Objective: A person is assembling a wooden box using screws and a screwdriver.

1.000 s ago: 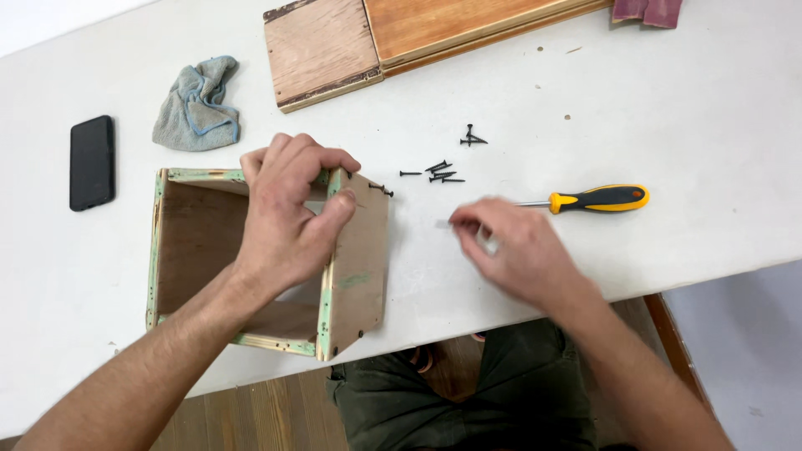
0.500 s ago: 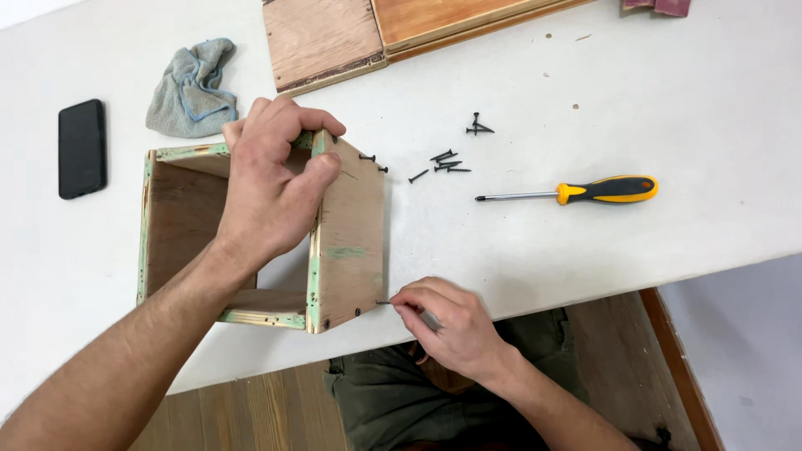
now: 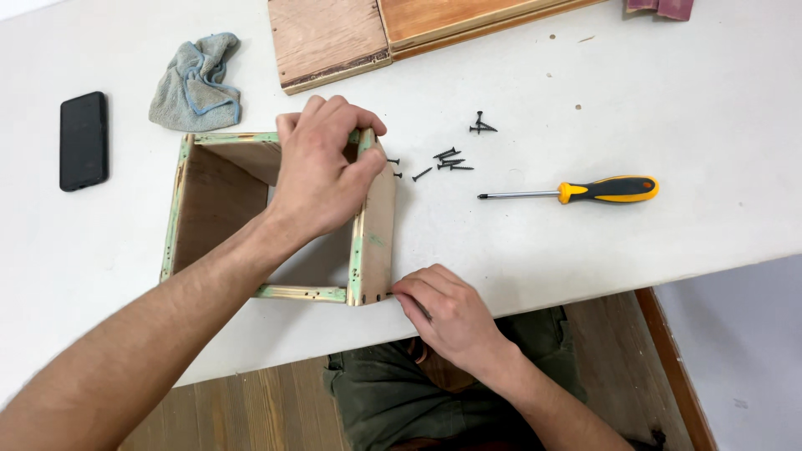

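The white bench point(image 3: 585, 100) carries your open plywood box frame point(image 3: 372, 225) near its front edge, left of middle. Your left hand point(image 3: 322, 171) clamps the frame's far right corner, fingers curled over the top edge. Your right hand point(image 3: 443, 313), fingers pinched together, touches the frame's near right corner; whether they hold a screw, you cannot tell. The screwdriver point(image 3: 576, 191) lies well right, shaft pointing left towards loose black screws point(image 3: 447, 159).

An open wooden box frame point(image 3: 276, 221) sits on the white counter point(image 3: 585, 92), black phone point(image 3: 83, 140) left, loose black screws point(image 3: 447, 159) and yellow-handled screwdriver point(image 3: 576, 191) right, crumpled grey cloth point(image 3: 196, 82) and wooden boards point(image 3: 376, 29) beyond.
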